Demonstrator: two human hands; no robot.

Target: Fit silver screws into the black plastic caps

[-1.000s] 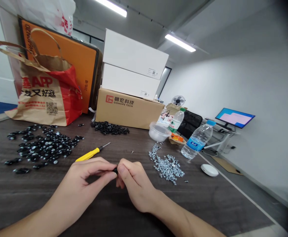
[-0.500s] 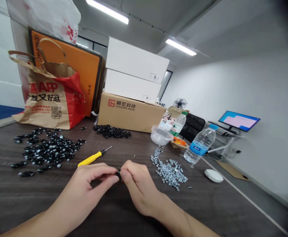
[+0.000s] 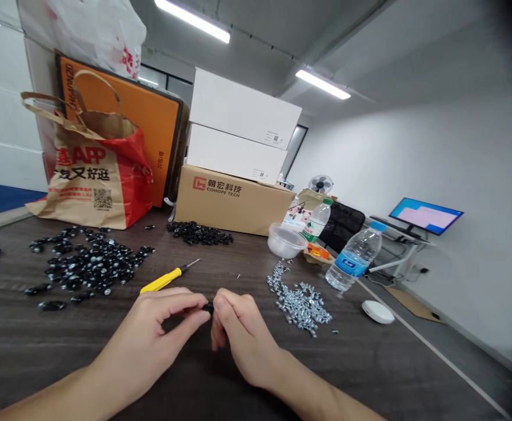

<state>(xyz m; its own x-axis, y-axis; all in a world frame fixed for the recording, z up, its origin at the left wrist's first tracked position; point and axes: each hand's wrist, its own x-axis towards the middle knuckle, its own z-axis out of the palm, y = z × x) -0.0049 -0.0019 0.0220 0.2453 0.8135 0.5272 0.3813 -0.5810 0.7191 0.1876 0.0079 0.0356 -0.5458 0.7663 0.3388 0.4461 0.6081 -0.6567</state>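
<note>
Thumb and fingertips of my left hand (image 3: 162, 324) pinch a small black part (image 3: 208, 307) near the middle of the table. Close against its right end is my right hand (image 3: 245, 333), fingers curled in and thumb pressed to the forefinger; anything between them is hidden. A screwdriver (image 3: 163, 279) with a yellow handle lies just behind my left hand. To the left spreads a pile of black parts with silver centres (image 3: 92, 263). Silver screws (image 3: 302, 307) lie heaped on the right, and one loose screw (image 3: 239, 276) rests behind my hands.
Farther back are another black heap (image 3: 199, 233), a paper bag (image 3: 107, 181) and a cardboard box (image 3: 234, 202) under white boxes. A plastic tub (image 3: 286, 241), a water bottle (image 3: 355, 257) and a white round device (image 3: 377, 311) stand along the right side.
The fingers of my right hand have shifted slightly and its lower fingers show more below the black part. My left hand keeps its pinch. The view has moved a little.
</note>
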